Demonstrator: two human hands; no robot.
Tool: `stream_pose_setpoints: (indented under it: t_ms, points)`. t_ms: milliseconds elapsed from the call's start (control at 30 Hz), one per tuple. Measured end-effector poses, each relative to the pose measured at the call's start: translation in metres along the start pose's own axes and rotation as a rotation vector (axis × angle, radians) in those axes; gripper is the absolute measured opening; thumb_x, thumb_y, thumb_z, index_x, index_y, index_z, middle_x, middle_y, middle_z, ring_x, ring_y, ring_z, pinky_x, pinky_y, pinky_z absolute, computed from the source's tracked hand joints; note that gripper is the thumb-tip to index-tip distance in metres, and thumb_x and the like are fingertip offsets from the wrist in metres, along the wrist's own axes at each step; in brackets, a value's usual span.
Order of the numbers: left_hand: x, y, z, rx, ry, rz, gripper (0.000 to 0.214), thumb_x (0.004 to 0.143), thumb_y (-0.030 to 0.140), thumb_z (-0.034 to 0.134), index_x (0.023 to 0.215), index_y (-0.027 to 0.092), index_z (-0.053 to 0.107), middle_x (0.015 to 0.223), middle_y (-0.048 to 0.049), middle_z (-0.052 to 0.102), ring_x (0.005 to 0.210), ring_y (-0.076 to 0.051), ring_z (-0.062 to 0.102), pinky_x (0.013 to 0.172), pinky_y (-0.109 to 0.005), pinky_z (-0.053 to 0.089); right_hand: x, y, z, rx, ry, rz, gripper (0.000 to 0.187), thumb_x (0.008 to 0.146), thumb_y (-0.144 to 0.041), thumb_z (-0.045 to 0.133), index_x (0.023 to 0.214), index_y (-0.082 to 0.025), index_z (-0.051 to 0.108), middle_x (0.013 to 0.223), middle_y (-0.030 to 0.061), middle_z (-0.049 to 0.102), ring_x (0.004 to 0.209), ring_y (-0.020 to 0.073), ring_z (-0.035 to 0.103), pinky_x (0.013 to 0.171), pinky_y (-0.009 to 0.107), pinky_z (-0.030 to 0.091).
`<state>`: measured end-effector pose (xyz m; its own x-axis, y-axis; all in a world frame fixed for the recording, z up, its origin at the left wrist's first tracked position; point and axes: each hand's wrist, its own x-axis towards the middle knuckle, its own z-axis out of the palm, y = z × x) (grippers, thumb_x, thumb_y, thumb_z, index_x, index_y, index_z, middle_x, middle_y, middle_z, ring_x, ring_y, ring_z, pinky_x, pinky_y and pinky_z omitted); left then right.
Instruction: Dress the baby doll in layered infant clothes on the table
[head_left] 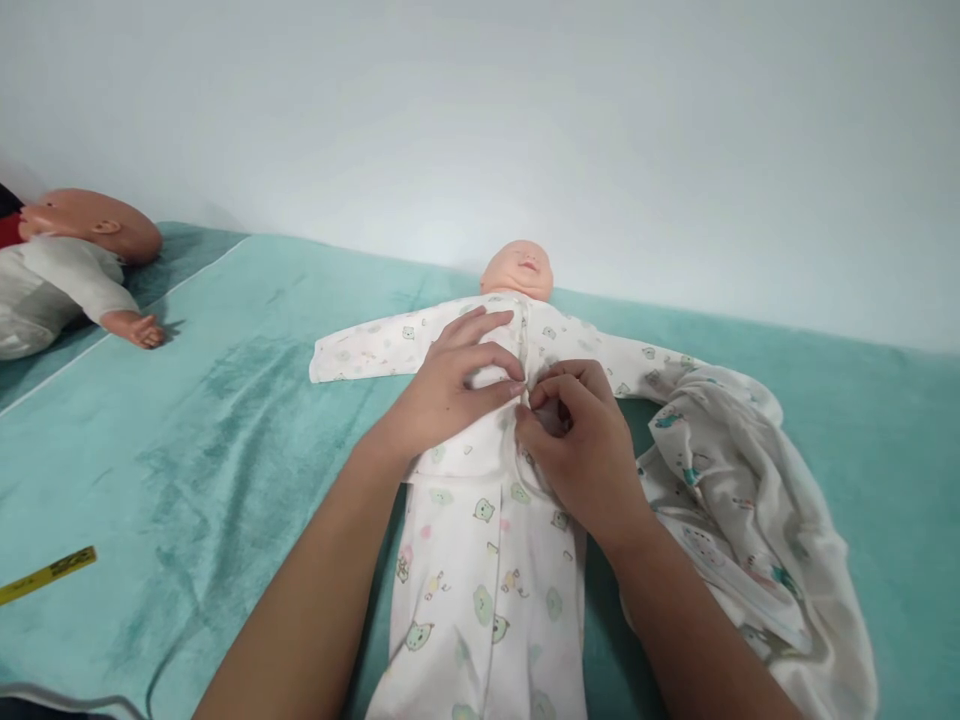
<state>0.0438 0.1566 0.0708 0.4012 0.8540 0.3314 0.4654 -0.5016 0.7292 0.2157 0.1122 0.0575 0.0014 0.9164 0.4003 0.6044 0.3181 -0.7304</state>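
Observation:
A baby doll [517,268] lies on its back, dressed in a white printed long-sleeved shirt [367,345] and matching trousers [450,590]. Over the chest, my left hand [469,375] has its thumb and index finger pinched at the shirt's front opening, the other fingers stretched out across the cloth. Close beside it, my right hand [581,430] is closed, with fingertips pinching the other side of the same front edge. Whatever fastener sits between the fingertips is hidden. The shirt's sleeves spread out to both sides.
A crumpled white printed cloth [757,520] lies right of the doll, against its sleeve. Another doll [82,250] in pale clothes lies at the far left. A yellow strip [49,575] and a grey cable [82,692] are at lower left. Teal fabric [217,430] covers the surface up to a white wall [450,120].

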Motion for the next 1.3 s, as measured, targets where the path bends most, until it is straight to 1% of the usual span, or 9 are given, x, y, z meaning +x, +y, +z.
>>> stream_pose_setpoints:
  t_ms: [100, 233, 433, 533, 733, 867, 1000, 1167, 1300]
  points:
    - [0.0, -0.001, 0.0, -0.006, -0.002, 0.003, 0.009, 0.09, 0.029, 0.061, 0.09, 0.026, 0.069, 0.153, -0.0001, 0.046, 0.151, -0.025, 0.027, 0.123, -0.05, 0.025, 0.003, 0.003, -0.004, 0.085, -0.054, 0.008, 0.008, 0.074, -0.016, 0.062, 0.074, -0.021, 0.057, 0.097, 0.0025, 0.056, 0.074, 0.0138, 0.052, 0.065, 0.029, 0.041]
    - [0.0, -0.001, 0.0, -0.003, 0.0, 0.004, 0.01, 0.09, 0.028, 0.06, 0.089, 0.026, 0.071, 0.153, 0.0006, 0.047, 0.15, -0.026, 0.028, 0.123, -0.052, 0.025, 0.007, 0.006, -0.009, 0.187, -0.128, 0.041, 0.01, 0.075, -0.015, 0.061, 0.071, -0.022, 0.054, 0.096, 0.002, 0.058, 0.072, 0.0135, 0.049, 0.063, 0.029, 0.039]
    - [0.0, 0.0, 0.0, 0.015, -0.014, 0.015, 0.014, 0.091, 0.028, 0.059, 0.089, 0.027, 0.073, 0.152, 0.0033, 0.049, 0.152, -0.028, 0.022, 0.123, -0.054, 0.025, 0.008, 0.01, -0.009, 0.254, -0.091, 0.027, 0.01, 0.079, -0.015, 0.06, 0.074, -0.022, 0.055, 0.095, 0.0013, 0.059, 0.077, 0.0144, 0.05, 0.068, 0.03, 0.039]
    - [-0.001, 0.0, 0.0, 0.019, -0.009, 0.026, 0.014, 0.091, 0.029, 0.06, 0.09, 0.027, 0.073, 0.151, 0.0031, 0.05, 0.152, -0.028, 0.022, 0.123, -0.054, 0.026, 0.008, 0.013, -0.008, 0.273, -0.094, 0.016, 0.01, 0.081, -0.016, 0.061, 0.076, -0.022, 0.056, 0.096, 0.0008, 0.059, 0.076, 0.0139, 0.049, 0.069, 0.03, 0.038]
    - [0.0, -0.001, 0.002, 0.03, -0.002, 0.049, 0.017, 0.092, 0.031, 0.059, 0.093, 0.028, 0.076, 0.149, 0.0022, 0.053, 0.151, -0.027, 0.026, 0.123, -0.053, 0.027, 0.011, 0.018, -0.01, 0.343, -0.108, 0.051, 0.006, 0.083, -0.02, 0.063, 0.079, -0.022, 0.058, 0.096, 0.0005, 0.06, 0.074, 0.0131, 0.047, 0.07, 0.029, 0.038]
    - [0.0, 0.001, 0.004, 0.01, 0.037, 0.042, 0.016, 0.091, 0.03, 0.06, 0.089, 0.027, 0.076, 0.145, 0.0007, 0.057, 0.148, -0.027, 0.032, 0.121, -0.054, 0.03, 0.011, 0.018, -0.01, 0.356, -0.113, 0.099, 0.006, 0.082, -0.024, 0.065, 0.079, -0.022, 0.06, 0.098, 0.001, 0.061, 0.073, 0.013, 0.046, 0.07, 0.03, 0.039]
    - [0.001, 0.003, 0.006, -0.002, 0.089, 0.013, 0.011, 0.089, 0.029, 0.063, 0.084, 0.025, 0.072, 0.144, -0.0009, 0.058, 0.145, -0.026, 0.037, 0.12, -0.054, 0.032, 0.012, 0.016, -0.011, 0.35, -0.1, 0.111, 0.006, 0.081, -0.023, 0.064, 0.078, -0.022, 0.059, 0.097, 0.0006, 0.061, 0.071, 0.0125, 0.044, 0.068, 0.029, 0.038]
    - [0.0, 0.002, 0.006, -0.015, 0.076, 0.008, 0.012, 0.089, 0.029, 0.063, 0.084, 0.025, 0.073, 0.143, -0.0014, 0.058, 0.146, -0.027, 0.036, 0.119, -0.053, 0.034, 0.015, 0.017, -0.016, 0.328, -0.195, 0.105, 0.004, 0.079, -0.023, 0.062, 0.083, -0.023, 0.06, 0.102, 0.0016, 0.061, 0.071, 0.0127, 0.045, 0.068, 0.029, 0.041]
    - [0.0, 0.001, 0.006, -0.007, 0.059, 0.033, 0.015, 0.09, 0.029, 0.062, 0.084, 0.026, 0.075, 0.143, -0.0003, 0.058, 0.147, -0.027, 0.035, 0.12, -0.053, 0.033, 0.016, 0.018, -0.016, 0.302, -0.19, 0.093, 0.008, 0.077, -0.02, 0.062, 0.084, -0.023, 0.063, 0.102, 0.001, 0.061, 0.072, 0.0126, 0.047, 0.069, 0.029, 0.042]
